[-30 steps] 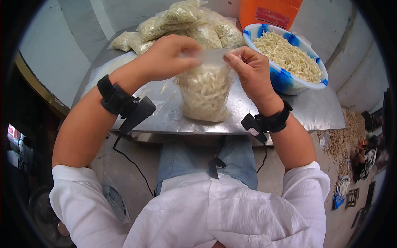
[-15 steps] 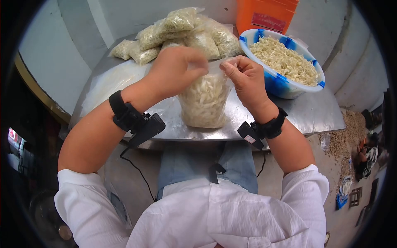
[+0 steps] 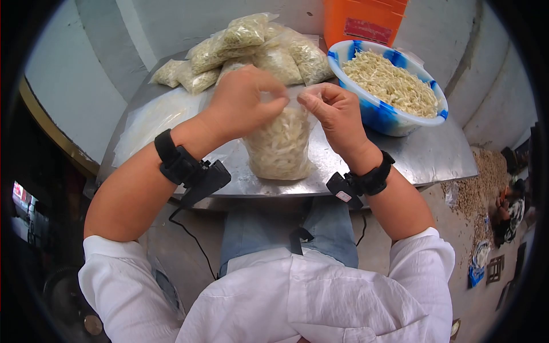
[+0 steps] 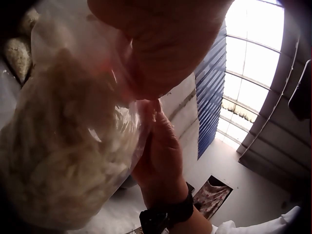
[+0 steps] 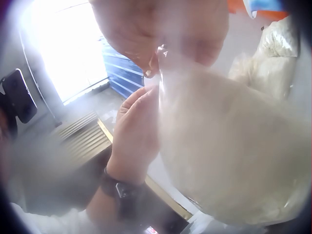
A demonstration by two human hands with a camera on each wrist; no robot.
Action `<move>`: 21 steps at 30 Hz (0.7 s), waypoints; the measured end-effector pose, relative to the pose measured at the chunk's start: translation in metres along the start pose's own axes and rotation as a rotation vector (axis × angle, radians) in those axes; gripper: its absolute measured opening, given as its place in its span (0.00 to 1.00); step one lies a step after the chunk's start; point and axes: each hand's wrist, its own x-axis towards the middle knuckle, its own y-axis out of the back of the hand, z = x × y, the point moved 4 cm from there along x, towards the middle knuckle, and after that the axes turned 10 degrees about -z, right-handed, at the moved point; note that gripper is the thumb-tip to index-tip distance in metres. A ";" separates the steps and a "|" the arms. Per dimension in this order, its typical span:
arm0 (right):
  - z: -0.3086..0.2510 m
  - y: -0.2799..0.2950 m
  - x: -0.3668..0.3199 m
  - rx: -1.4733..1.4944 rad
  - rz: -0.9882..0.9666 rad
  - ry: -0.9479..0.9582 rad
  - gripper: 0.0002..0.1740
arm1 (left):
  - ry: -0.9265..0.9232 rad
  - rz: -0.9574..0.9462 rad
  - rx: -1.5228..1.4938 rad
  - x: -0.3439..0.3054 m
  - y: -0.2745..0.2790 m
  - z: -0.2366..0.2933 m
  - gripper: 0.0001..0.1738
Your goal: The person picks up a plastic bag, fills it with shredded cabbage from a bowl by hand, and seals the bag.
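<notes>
A clear plastic bag (image 3: 279,146) filled with pale shredded strips stands on the steel table (image 3: 412,154) near its front edge. My left hand (image 3: 251,100) pinches the bag's top edge on the left. Just to the right, my right hand (image 3: 331,111) pinches the same top edge, and the two hands nearly meet. In the left wrist view the bag (image 4: 63,161) fills the frame below my left hand (image 4: 156,44), with the right hand (image 4: 161,156) behind it. The right wrist view shows the bag (image 5: 229,151) under my right hand (image 5: 165,34).
A blue and white bowl (image 3: 394,117) of the same strips sits at the right. Several filled bags (image 3: 257,48) are piled at the back, beside an orange container (image 3: 366,20). Flat empty plastic sheets (image 3: 154,117) lie at the left. The table edge runs just before my lap.
My hands have drawn closer together along the bag's top edge. The bag has narrowed slightly at the top.
</notes>
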 end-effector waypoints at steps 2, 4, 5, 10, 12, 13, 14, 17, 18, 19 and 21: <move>0.002 -0.001 0.001 0.063 -0.021 0.003 0.08 | 0.037 -0.025 -0.070 0.002 0.000 -0.003 0.06; 0.002 -0.002 0.001 0.125 -0.042 0.007 0.08 | 0.039 -0.048 -0.094 0.004 0.001 -0.006 0.06; 0.001 -0.002 0.002 0.115 -0.052 0.005 0.08 | 0.041 -0.069 -0.118 0.005 0.001 -0.007 0.07; 0.002 -0.003 0.002 0.107 -0.056 0.015 0.09 | 0.125 -0.159 -0.235 0.008 0.004 -0.008 0.07; 0.003 -0.002 0.001 0.055 -0.027 0.018 0.09 | 0.159 -0.188 -0.268 0.009 0.004 -0.007 0.08; 0.003 -0.002 0.001 0.056 -0.026 0.019 0.09 | 0.090 -0.158 -0.240 0.009 0.006 -0.003 0.08; 0.002 -0.003 0.001 0.054 -0.021 0.017 0.09 | 0.022 -0.129 -0.212 0.008 0.007 0.000 0.08; 0.000 -0.004 0.001 0.066 -0.024 0.003 0.09 | -0.051 -0.074 -0.042 0.005 0.006 0.004 0.08; 0.000 -0.004 0.001 0.080 -0.033 -0.011 0.09 | -0.049 -0.073 -0.041 0.005 0.006 0.004 0.08; 0.001 -0.003 0.001 0.080 -0.034 -0.011 0.09 | -0.039 -0.077 -0.030 0.004 0.005 0.005 0.07; 0.004 -0.002 0.000 0.082 -0.079 -0.028 0.09 | -0.029 -0.080 -0.019 0.004 0.004 0.004 0.07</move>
